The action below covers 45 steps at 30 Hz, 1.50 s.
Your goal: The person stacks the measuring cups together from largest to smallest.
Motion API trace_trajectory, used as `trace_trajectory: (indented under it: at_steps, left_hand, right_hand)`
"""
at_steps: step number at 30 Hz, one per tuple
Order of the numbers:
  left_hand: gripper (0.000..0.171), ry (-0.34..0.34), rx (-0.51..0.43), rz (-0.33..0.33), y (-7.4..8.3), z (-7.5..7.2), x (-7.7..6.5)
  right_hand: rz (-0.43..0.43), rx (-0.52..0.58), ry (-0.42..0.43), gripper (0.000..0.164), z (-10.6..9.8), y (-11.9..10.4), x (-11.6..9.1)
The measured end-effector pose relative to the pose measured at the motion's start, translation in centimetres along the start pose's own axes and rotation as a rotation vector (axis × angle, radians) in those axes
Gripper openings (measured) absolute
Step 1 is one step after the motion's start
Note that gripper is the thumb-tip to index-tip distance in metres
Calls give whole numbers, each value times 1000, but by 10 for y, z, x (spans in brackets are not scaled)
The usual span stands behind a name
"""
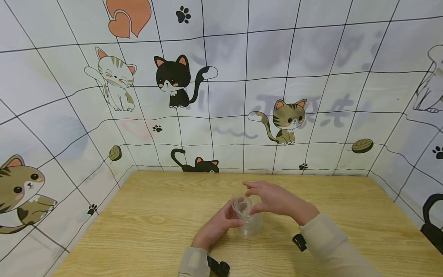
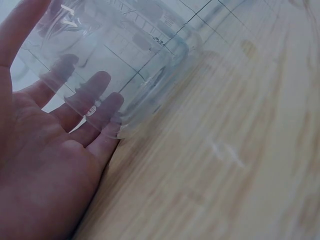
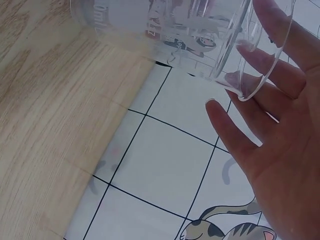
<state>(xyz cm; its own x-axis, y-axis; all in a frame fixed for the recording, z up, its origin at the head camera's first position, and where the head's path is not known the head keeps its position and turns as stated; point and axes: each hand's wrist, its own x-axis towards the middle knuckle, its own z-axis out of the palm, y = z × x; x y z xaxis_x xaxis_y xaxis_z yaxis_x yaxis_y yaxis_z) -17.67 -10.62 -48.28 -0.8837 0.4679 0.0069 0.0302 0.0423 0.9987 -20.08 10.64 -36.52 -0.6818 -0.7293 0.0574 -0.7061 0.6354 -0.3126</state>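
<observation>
A clear beaker (image 1: 250,227) with printed measuring marks stands upright on the wooden table, a smaller clear vessel (image 1: 243,204) nested in its mouth. My left hand (image 1: 218,225) holds the beaker from the left, thumb on the near side; in the left wrist view its fingers (image 2: 102,107) lie against the clear wall. From above right, my right hand (image 1: 273,198) reaches over the rim and pinches the smaller vessel between thumb and fingers. Seen from the right wrist, several fingers (image 3: 260,60) show through the glass at the beaker's rim (image 3: 272,72), while the little finger extends outside.
The pale wooden table (image 1: 166,207) ends at a white cloth wall (image 1: 228,96) with grid lines and cartoon cats, close behind the hands. Black straps (image 1: 219,266) hang at both wrists. A black curved object (image 1: 432,219) is at the right edge.
</observation>
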Motion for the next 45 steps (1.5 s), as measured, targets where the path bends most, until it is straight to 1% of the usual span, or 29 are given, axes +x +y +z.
trace_trajectory:
  at_steps: [4, 9, 14, 20, 28, 39, 45]
  left_hand:
    - [72, -1, 2, 1, 0, 0, 1]
    - [78, 3, 5, 2, -2, 0, 2]
    - [80, 12, 14, -9, -4, 0, 2]
    - [78, 23, 21, -14, -5, -1, 1]
    - [68, -8, -4, 13, -5, -1, 2]
    - [72, -5, -4, -1, -8, -1, 3]
    - [71, -14, -20, 6, -7, -1, 3]
  right_hand:
    - [15, -7, -21, 48, -1, 0, 1]
    - [19, -14, -39, 47, -2, 0, 3]
    - [30, -15, -59, 45, -2, 0, 5]
    - [32, 6, -68, 44, -2, -2, 7]
    - [33, 38, -51, 44, 1, 3, 7]
    - [63, 71, -67, 41, 4, 4, 9]
    - [57, 75, -70, 42, 3, 3, 10]
